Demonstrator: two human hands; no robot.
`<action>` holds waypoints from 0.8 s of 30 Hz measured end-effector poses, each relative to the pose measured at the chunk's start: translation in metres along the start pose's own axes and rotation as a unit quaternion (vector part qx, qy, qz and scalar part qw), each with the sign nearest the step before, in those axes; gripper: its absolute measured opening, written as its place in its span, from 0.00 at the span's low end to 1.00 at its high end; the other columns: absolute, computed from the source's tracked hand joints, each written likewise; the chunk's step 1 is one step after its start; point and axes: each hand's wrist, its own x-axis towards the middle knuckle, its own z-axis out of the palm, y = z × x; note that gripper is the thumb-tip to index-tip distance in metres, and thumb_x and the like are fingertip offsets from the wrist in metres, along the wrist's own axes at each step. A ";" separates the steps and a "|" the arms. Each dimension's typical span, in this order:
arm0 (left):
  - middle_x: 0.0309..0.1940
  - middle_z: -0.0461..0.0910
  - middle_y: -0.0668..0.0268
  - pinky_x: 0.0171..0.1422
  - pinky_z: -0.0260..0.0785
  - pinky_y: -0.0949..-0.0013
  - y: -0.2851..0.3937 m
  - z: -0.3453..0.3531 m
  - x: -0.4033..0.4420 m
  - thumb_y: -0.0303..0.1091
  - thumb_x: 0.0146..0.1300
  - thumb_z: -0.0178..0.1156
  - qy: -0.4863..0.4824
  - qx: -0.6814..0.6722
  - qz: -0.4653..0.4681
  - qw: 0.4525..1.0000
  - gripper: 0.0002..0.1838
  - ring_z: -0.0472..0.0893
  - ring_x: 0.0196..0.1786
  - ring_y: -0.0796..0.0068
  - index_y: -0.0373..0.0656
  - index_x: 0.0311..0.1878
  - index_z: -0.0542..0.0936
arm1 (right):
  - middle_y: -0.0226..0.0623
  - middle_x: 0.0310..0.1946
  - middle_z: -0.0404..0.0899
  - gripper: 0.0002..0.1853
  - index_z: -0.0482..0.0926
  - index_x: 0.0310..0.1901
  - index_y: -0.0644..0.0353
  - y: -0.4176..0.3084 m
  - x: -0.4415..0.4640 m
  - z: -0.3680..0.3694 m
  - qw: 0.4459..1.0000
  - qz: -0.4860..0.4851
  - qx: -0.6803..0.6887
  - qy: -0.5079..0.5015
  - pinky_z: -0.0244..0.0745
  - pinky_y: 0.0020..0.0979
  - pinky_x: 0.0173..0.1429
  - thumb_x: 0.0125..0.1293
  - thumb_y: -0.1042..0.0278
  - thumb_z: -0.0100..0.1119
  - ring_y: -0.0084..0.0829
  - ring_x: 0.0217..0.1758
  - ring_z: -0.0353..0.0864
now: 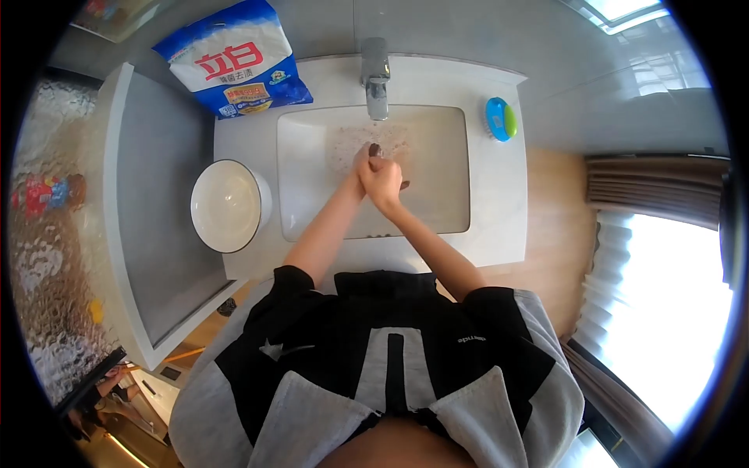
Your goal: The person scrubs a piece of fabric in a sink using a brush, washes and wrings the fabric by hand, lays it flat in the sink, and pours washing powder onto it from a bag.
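My left hand (363, 162) and my right hand (382, 181) are pressed together over the white sink (295, 168), below the chrome faucet (376, 78). Closed between them is a small dark brown thing (375, 150), possibly cloth. One end pokes out above the fingers and another dark bit shows beside my right wrist; the rest is hidden. My right fingers wrap over my left hand. Pale suds (349, 144) lie in the basin behind my hands.
A blue and white detergent bag (234, 62) stands at the counter's back left. A white basin (226, 206) sits left of the sink. On the right lies a blue and green scrub brush (500, 119). A grey panel (168, 171) borders the counter's left side.
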 end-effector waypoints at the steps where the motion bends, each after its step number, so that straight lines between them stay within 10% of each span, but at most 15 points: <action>1: 0.29 0.72 0.62 0.33 0.68 0.54 0.001 0.006 0.006 0.53 0.62 0.36 0.010 0.000 -0.010 1.000 0.21 0.73 0.34 0.67 0.44 0.31 0.68 | 0.52 0.15 0.68 0.16 0.73 0.16 0.65 0.014 0.009 0.006 0.997 -0.049 -0.038 0.035 0.68 0.41 0.29 0.51 0.60 0.55 0.48 0.20 0.72; 4: 0.24 0.74 0.66 0.22 0.65 0.66 0.010 -0.009 -0.009 0.55 0.61 0.40 -0.115 0.191 -0.125 0.967 0.22 0.74 0.25 0.69 0.43 0.33 0.70 | 0.49 0.19 0.75 0.14 0.79 0.20 0.59 0.045 0.057 0.009 0.992 -0.043 -0.101 0.056 0.72 0.40 0.35 0.51 0.57 0.54 0.50 0.24 0.75; 8: 0.25 0.73 0.69 0.21 0.64 0.72 -0.017 0.001 0.017 0.49 0.60 0.47 0.163 0.028 0.015 0.986 0.15 0.72 0.23 0.75 0.46 0.32 0.70 | 0.48 0.18 0.75 0.13 0.79 0.20 0.57 0.041 0.044 0.007 0.997 -0.002 -0.059 0.044 0.72 0.40 0.34 0.50 0.57 0.55 0.49 0.23 0.75; 11: 0.27 0.73 0.68 0.25 0.65 0.70 -0.024 -0.074 0.061 0.50 0.60 0.45 -0.172 -0.124 -0.045 0.976 0.15 0.73 0.27 0.73 0.48 0.34 0.71 | 0.46 0.19 0.76 0.12 0.79 0.20 0.59 0.041 0.022 0.018 0.993 -0.066 -0.093 0.039 0.72 0.39 0.37 0.48 0.58 0.56 0.47 0.26 0.76; 15: 0.29 0.73 0.66 0.30 0.66 0.71 -0.018 0.003 -0.005 0.47 0.61 0.43 0.150 0.168 -0.013 0.974 0.15 0.72 0.31 0.73 0.45 0.35 0.70 | 0.46 0.18 0.75 0.11 0.78 0.19 0.59 0.071 0.062 0.014 0.994 0.049 -0.097 0.013 0.71 0.40 0.33 0.47 0.61 0.56 0.47 0.24 0.75; 18: 0.25 0.73 0.67 0.25 0.65 0.69 -0.026 -0.024 0.030 0.48 0.60 0.44 0.141 -0.019 0.067 0.988 0.15 0.71 0.25 0.72 0.46 0.33 0.70 | 0.47 0.19 0.75 0.12 0.78 0.19 0.60 0.043 0.024 0.015 0.994 -0.054 -0.054 0.073 0.71 0.41 0.31 0.48 0.60 0.55 0.47 0.23 0.75; 24: 0.29 0.76 0.66 0.25 0.67 0.64 -0.016 0.000 -0.003 0.49 0.63 0.42 0.143 0.137 0.025 0.980 0.17 0.75 0.28 0.70 0.45 0.41 0.70 | 0.50 0.18 0.73 0.15 0.76 0.20 0.64 0.070 0.058 0.016 0.995 0.029 -0.069 0.069 0.68 0.43 0.30 0.51 0.59 0.52 0.52 0.23 0.72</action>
